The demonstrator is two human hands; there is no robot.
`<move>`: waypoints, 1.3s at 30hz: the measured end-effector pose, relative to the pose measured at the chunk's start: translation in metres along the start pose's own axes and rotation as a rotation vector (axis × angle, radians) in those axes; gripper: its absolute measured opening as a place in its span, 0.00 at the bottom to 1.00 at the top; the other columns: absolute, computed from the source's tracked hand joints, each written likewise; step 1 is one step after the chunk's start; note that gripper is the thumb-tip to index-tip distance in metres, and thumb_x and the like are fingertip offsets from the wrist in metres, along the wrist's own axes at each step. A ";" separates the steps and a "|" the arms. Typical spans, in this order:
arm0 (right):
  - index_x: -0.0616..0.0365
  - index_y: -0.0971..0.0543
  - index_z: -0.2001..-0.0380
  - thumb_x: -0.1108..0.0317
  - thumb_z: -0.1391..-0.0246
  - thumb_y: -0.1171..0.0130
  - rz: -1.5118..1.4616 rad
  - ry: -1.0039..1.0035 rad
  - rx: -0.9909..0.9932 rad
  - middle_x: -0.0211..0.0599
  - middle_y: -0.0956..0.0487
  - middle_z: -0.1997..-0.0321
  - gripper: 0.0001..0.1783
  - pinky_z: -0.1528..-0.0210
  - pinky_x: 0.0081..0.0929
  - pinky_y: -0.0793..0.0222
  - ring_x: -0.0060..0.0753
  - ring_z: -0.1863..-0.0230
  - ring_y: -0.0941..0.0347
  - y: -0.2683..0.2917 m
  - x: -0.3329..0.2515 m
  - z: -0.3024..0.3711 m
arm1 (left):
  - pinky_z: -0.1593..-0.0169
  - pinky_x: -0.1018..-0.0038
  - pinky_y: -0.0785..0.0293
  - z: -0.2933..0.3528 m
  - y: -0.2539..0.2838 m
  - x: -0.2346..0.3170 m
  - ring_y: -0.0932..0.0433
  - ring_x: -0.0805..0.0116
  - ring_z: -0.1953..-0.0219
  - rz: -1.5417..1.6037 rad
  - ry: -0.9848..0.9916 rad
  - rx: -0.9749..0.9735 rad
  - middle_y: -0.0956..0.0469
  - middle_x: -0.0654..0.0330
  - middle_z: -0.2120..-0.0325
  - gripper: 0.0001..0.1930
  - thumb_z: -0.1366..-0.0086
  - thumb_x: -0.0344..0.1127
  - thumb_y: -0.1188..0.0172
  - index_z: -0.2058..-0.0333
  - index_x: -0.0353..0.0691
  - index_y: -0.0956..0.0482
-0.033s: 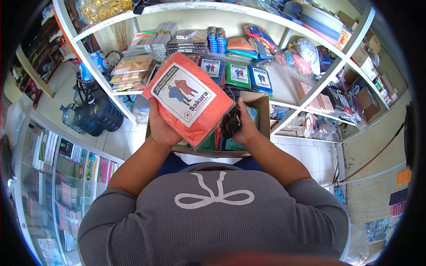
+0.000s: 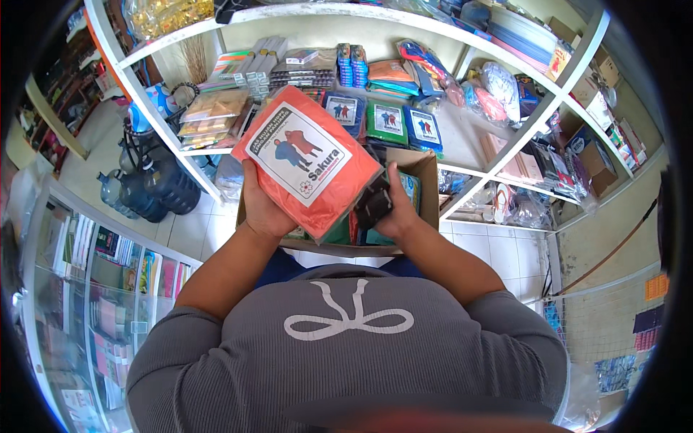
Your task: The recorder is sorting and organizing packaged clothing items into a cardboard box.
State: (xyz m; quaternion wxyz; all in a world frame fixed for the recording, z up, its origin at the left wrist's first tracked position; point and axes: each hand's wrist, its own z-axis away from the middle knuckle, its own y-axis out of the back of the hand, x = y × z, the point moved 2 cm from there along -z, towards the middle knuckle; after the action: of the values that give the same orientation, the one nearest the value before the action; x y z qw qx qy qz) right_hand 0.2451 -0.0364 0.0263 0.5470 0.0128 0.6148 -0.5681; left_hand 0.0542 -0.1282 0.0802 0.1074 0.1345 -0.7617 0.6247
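Left hand (image 2: 266,209) is the loaded one from where I sit: grasping the orange package (image 2: 307,164), thumb on the near-left long edge close to the left corner, fingers hidden below. Right hand (image 2: 399,209) sits just off the package's lower-right end, thumb raised, with a black object (image 2: 373,203) between the two. Those fingers are hidden, so I can't tell if the right is clenched on the black object, propping the package too, or loose. Can't identify the black object either.

Key relation: package lies up and right of the left palm, up and left of the right palm. Left is nearer, in contact; right is just beside, contact unconfirmed. Long axis runs diagonally, far-left to near-right, so one short end faces the right hand. Printed side is toward me; the label (image 2: 296,153) has its figures' heads at the far-left end, feet at the near-right.

Package is held over the cardboard box (image 2: 431,189), masking part of its mouth; bagged goods (image 2: 412,189) show inside. Further out, the shelf (image 2: 462,137) carries a green package (image 2: 388,121) and a blue package (image 2: 424,131) side by side, labels turned less than the held one's.
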 end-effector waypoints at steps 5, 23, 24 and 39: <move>0.58 0.33 0.44 0.57 0.43 0.44 -0.044 0.082 -0.192 0.42 0.26 0.45 0.27 0.40 0.38 0.36 0.37 0.44 0.29 -0.029 -0.001 0.021 | 0.36 0.49 0.45 -0.007 0.012 -0.009 0.38 0.54 0.38 -0.260 0.053 0.214 0.37 0.59 0.39 0.33 0.33 0.64 0.63 0.38 0.50 0.41; 0.48 0.24 0.51 0.66 0.64 0.33 1.801 1.198 -0.201 0.39 0.33 0.44 0.29 0.49 0.44 0.37 0.48 0.50 0.36 -0.025 0.004 0.026 | 0.40 0.55 0.34 -0.004 0.006 -0.024 0.31 0.54 0.43 -0.084 0.081 0.208 0.31 0.51 0.44 0.32 0.31 0.61 0.65 0.41 0.40 0.39; 0.48 0.24 0.52 0.67 0.63 0.33 1.673 1.157 0.003 0.40 0.33 0.45 0.29 0.48 0.45 0.38 0.48 0.49 0.36 -0.025 0.004 0.021 | 0.38 0.57 0.36 -0.002 0.002 -0.026 0.35 0.55 0.40 -0.147 0.075 0.215 0.35 0.51 0.41 0.33 0.30 0.60 0.68 0.39 0.40 0.42; 0.62 0.26 0.52 0.67 0.57 0.33 1.417 1.146 0.179 0.50 0.33 0.50 0.26 0.48 0.39 0.36 0.52 0.49 0.34 -0.025 0.003 0.020 | 0.36 0.56 0.39 0.005 -0.008 -0.026 0.35 0.54 0.39 -0.061 0.105 0.200 0.34 0.52 0.42 0.35 0.31 0.62 0.72 0.38 0.41 0.43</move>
State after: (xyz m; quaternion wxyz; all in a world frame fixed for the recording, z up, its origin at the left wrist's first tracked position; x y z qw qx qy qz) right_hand 0.2408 -0.0617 0.0464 0.3758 0.7093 0.5942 -0.0519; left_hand 0.0811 -0.1331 0.0783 0.1518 0.1348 -0.6845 0.7002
